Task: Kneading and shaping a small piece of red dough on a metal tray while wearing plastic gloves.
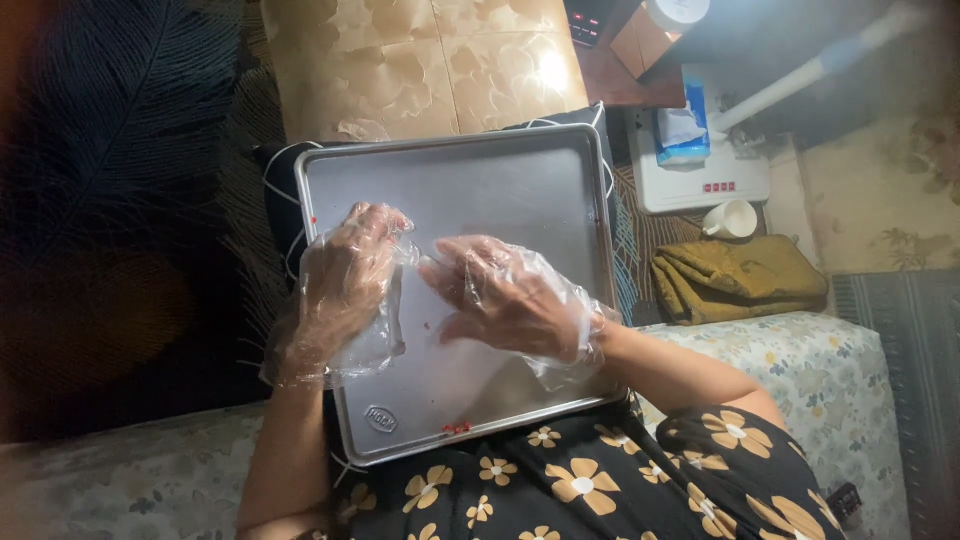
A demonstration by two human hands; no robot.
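Two hands in loose clear plastic gloves hovered over one metal tray (520, 180) on the lap, the left hand (345, 270) half-curled and empty, the right hand (505, 295) pinching at the left's glove, with only a few red crumbs (457, 428) left near the tray's front rim.

Both hands — left hand (345, 280), right hand (510, 300) — in clear plastic gloves, hover over a metal tray (520, 180).

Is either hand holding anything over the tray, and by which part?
Cannot tell: both gloved hands, left hand and right hand, hover over the metal tray; nothing visible between fingers.
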